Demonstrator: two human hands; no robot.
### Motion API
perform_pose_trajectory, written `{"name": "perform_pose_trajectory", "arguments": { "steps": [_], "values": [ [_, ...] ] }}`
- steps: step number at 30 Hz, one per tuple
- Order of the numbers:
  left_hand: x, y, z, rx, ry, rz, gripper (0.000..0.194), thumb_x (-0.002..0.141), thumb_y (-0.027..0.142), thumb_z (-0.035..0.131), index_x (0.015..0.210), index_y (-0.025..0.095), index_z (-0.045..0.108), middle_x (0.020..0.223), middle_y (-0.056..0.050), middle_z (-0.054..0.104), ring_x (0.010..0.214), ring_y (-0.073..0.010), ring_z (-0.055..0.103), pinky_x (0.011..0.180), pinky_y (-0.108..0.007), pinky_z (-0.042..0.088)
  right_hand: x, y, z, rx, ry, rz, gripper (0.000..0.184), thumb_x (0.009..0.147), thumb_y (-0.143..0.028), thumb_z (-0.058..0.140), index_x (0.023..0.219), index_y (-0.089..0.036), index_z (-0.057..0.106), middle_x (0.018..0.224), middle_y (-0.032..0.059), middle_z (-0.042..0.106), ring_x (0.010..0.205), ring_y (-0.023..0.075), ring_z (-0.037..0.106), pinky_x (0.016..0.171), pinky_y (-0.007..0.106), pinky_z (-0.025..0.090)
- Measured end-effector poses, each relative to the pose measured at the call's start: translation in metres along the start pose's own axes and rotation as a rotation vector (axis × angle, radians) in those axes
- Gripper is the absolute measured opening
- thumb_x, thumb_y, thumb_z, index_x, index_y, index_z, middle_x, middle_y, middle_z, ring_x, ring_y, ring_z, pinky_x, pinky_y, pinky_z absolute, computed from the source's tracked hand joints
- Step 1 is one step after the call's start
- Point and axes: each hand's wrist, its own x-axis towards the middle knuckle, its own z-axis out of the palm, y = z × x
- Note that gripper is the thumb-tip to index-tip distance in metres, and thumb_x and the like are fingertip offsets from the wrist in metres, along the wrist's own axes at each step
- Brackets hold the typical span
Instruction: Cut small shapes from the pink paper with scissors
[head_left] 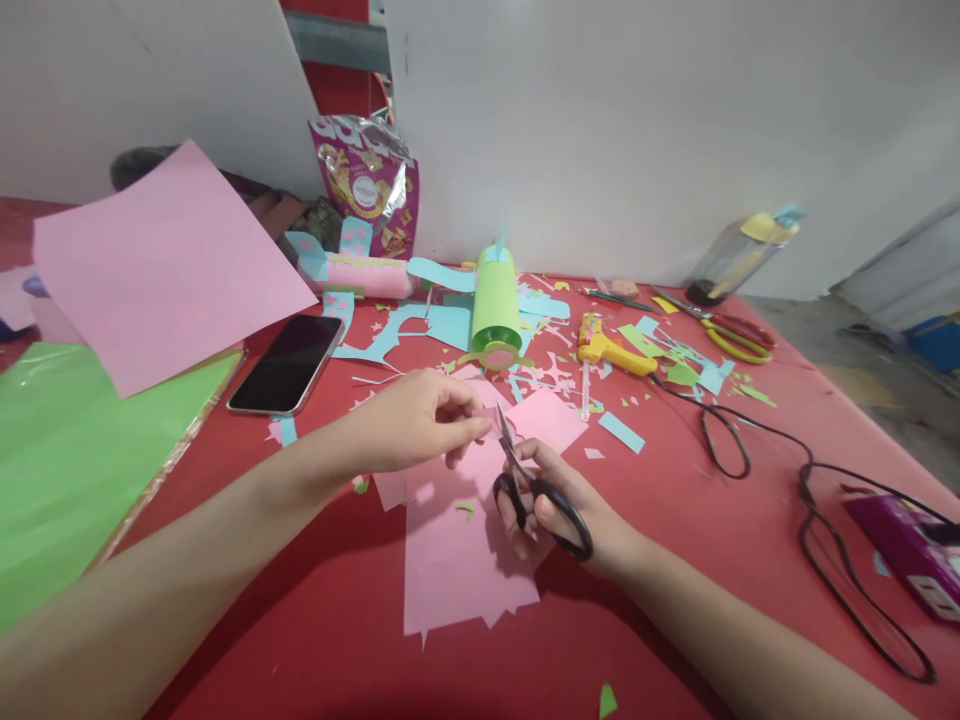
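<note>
Red tabletop [675,640], far edge against a white wall [637,130]. By its left side I have a smooth light-green sheet [67,450] under clear film; a large four-cornered pink paper sheet [172,270] overlaps its far end in my view. Mid-tabletop, under both hands: a long pink paper strip [457,575] with a jagged end. Left of it, a black-screened phone [287,365]; toward the far edge, a light-green paper cylinder [495,295].

Left hand [420,420]: fingers nearly closed, thumb and forefinger pinching a small pink paper piece [486,413]. Right hand [583,497]: fingers curled through the loops of black-handled metal scissors [517,465]. Gap between blades: cannot tell from here.

Key relation, my reading: the piece juts from the left fingertips toward the right edge, seemingly lengthwise. Left hand nearer. The scissors' long axis runs from the right hand toward the far edge, slanting left; tip right beside the piece, contact unclear.
</note>
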Motion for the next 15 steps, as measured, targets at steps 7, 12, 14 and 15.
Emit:
{"name": "perform_pose_trajectory", "arguments": {
  "steps": [7,12,14,15],
  "values": [
    [-0.0001,-0.0012,-0.0005,-0.053,-0.024,0.004,0.031,0.075,0.033,0.044,0.05,0.014,0.048,0.049,0.003,0.053,0.049,-0.0067,0.046,0.051,-0.017,0.033,-0.0002,0.0002,0.0005,0.003,-0.018,-0.017,0.041,0.07,-0.05,0.053,0.087,-0.02,0.031,0.062,-0.0036,0.048,0.048,0.007,0.046,0.045,0.02,0.033],
    [0.0,-0.0026,0.0013,-0.051,-0.037,0.007,0.032,0.075,0.033,0.042,0.05,0.015,0.049,0.05,0.003,0.053,0.05,-0.0069,0.045,0.051,-0.018,0.033,-0.0007,-0.0005,0.0015,0.027,-0.041,-0.001,0.041,0.07,-0.05,0.053,0.087,-0.021,0.03,0.066,-0.0021,0.049,0.053,0.0082,0.048,0.048,0.021,0.034],
    [0.0002,-0.0025,0.0016,-0.051,-0.039,0.007,0.032,0.075,0.033,0.043,0.05,0.015,0.049,0.05,0.003,0.053,0.05,-0.0069,0.045,0.051,-0.018,0.033,-0.0007,-0.001,0.0016,0.023,-0.04,-0.009,0.041,0.07,-0.051,0.052,0.087,-0.02,0.03,0.066,-0.0016,0.05,0.053,0.0087,0.049,0.048,0.021,0.033],
    [0.0003,-0.0023,0.0015,-0.052,-0.038,0.008,0.033,0.075,0.034,0.043,0.05,0.014,0.049,0.05,0.003,0.053,0.05,-0.0069,0.045,0.051,-0.018,0.033,-0.0007,-0.0012,0.0015,0.019,-0.042,-0.014,0.041,0.07,-0.051,0.052,0.086,-0.02,0.03,0.066,-0.0014,0.05,0.054,0.009,0.049,0.048,0.021,0.033]
  ]
}}
